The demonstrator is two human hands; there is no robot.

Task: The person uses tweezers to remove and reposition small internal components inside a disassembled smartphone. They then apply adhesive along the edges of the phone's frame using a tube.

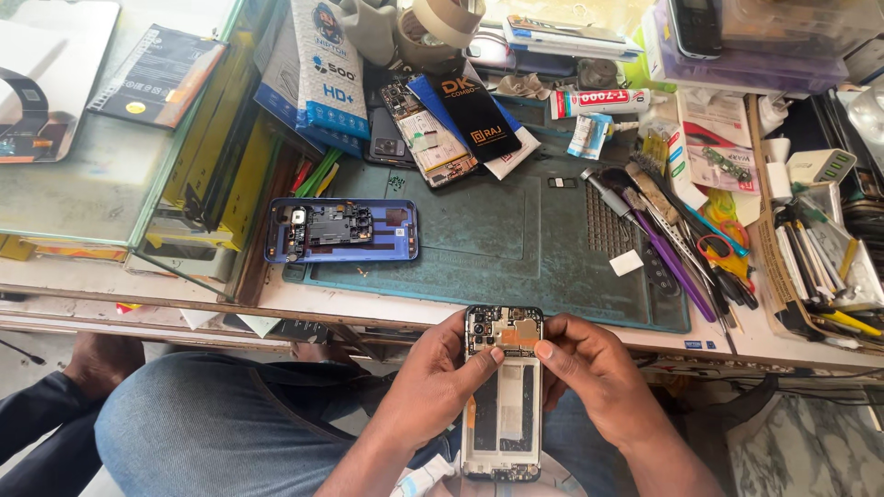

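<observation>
Viewpoint: a single head-worn camera, looking steeply down from above the seated person's lap.
Facing: forward over the table [552, 336], whose near edge crosses the middle of the frame.
Nearness: close; the left hand [433, 382] and right hand [589, 368] fill the lower centre.
Reach: table clutter spans the upper half, knees the lower left.
Shared views: none, one camera only.

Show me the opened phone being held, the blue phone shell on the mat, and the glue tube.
opened phone [503, 405], head view, on its bare middle frame.
blue phone shell [343, 230], head view, on the dark board inside it.
glue tube [600, 102], head view, on its white body.
</observation>
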